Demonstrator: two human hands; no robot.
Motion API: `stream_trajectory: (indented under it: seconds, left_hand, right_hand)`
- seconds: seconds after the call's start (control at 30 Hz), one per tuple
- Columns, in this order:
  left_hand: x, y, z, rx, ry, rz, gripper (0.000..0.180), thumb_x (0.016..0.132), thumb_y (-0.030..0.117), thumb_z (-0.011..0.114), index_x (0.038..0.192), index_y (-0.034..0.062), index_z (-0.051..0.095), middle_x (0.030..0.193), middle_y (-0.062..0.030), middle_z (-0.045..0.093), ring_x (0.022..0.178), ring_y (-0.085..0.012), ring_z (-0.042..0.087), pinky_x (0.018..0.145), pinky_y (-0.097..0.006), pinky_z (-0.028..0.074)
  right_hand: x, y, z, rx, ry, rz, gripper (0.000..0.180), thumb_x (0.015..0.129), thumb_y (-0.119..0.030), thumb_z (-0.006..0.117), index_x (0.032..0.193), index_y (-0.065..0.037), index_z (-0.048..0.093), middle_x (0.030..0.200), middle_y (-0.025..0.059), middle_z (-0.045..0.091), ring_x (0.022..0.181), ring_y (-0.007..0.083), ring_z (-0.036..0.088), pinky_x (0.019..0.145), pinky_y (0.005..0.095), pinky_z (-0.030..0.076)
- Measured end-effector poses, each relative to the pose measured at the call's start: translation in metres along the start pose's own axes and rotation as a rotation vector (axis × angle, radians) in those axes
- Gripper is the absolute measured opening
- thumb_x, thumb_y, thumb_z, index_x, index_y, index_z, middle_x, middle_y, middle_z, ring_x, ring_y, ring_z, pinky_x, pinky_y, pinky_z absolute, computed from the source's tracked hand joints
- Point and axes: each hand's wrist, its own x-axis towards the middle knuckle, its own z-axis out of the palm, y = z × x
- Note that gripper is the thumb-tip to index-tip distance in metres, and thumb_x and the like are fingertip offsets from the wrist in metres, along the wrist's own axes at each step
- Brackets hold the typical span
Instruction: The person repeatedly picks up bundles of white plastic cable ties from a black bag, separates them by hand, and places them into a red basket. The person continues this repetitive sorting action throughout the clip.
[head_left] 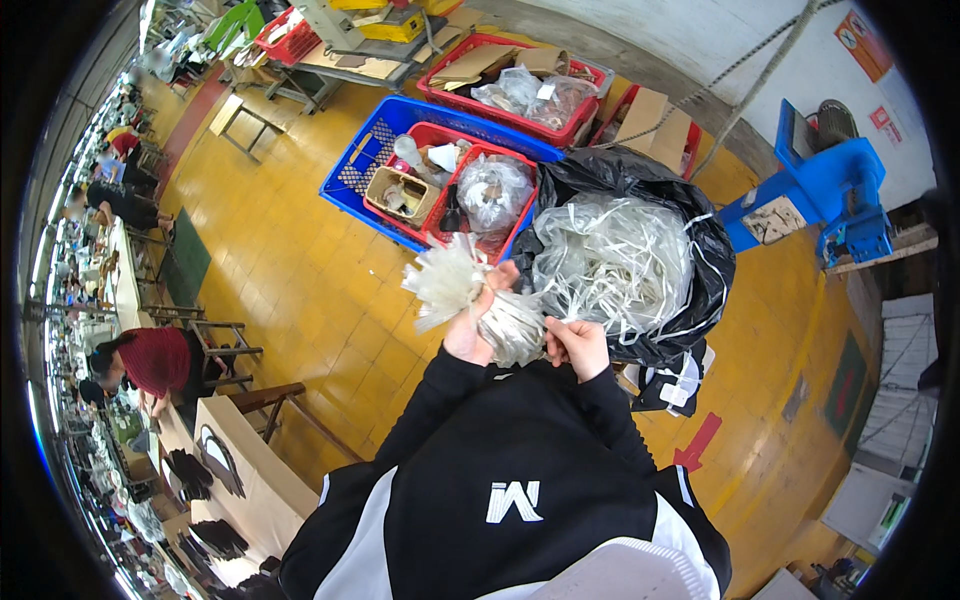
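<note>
My left hand (473,328) is wrapped round the middle of a thick bundle of whitish strips (445,283). The strips fan out on both sides of the grip, and their lower part (512,332) hangs toward my right hand (580,346). Thumb and fingers of that hand are pinched together beside the bundle's right edge; what lies between them is too small to make out. Just beyond, a black plastic bag (712,300) stands open, with a clear bag (565,240) inside it. Loose white strips (632,262) lie tangled in the clear bag.
A blue crate (352,172) holding red baskets (440,132) stands ahead, with another red crate (440,90) behind it. To the right is a blue machine (825,190). A person in a red top (158,360) bends over a table at left, near a brown worktop (260,475).
</note>
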Motion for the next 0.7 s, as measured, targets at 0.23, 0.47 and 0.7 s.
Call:
stream_trajectory:
  seconds: [0.23, 0.47, 0.7]
  left_hand:
    - [-0.022, 0.072, 0.008, 0.342, -0.271, 0.24, 0.023, 0.088, 0.031, 0.054, 0.081, 0.0118, 0.043, 0.059, 0.0039, 0.032, 0.06, -0.0138, 0.044, 0.095, -0.04, 0.034]
    - [-0.058, 0.198, -0.027, 0.187, -0.548, 0.674, 0.014, 0.088, 0.023, 0.05, 0.09, 0.0094, 0.052, 0.059, 0.0035, 0.037, 0.059, -0.0145, 0.044, 0.081, -0.039, 0.039]
    - [-0.219, 0.347, -0.063, 0.715, 0.723, 1.611, 0.044, 0.087, 0.035, 0.05, 0.106, -0.0041, 0.054, 0.091, -0.0165, 0.063, 0.077, -0.0282, 0.058, 0.074, -0.042, 0.049]
  right_hand:
    - [-0.008, -0.039, 0.015, -0.815, 0.132, -0.943, 0.065, 0.064, -0.02, 0.076, 0.122, -0.008, 0.049, 0.129, 0.0138, 0.046, 0.119, 0.0338, 0.043, 0.099, 0.0433, 0.033]
    - [0.071, 0.044, 0.004, -0.979, 0.037, -0.746, 0.012, 0.083, -0.015, 0.055, 0.095, -0.014, 0.058, 0.074, 0.0076, 0.065, 0.073, 0.0266, 0.063, 0.079, 0.0419, 0.046]
    - [0.082, 0.084, -0.06, -1.043, 0.126, -0.737, 0.013, 0.087, -0.026, 0.055, 0.083, -0.014, 0.06, 0.063, 0.007, 0.061, 0.063, 0.0251, 0.06, 0.07, 0.0363, 0.042]
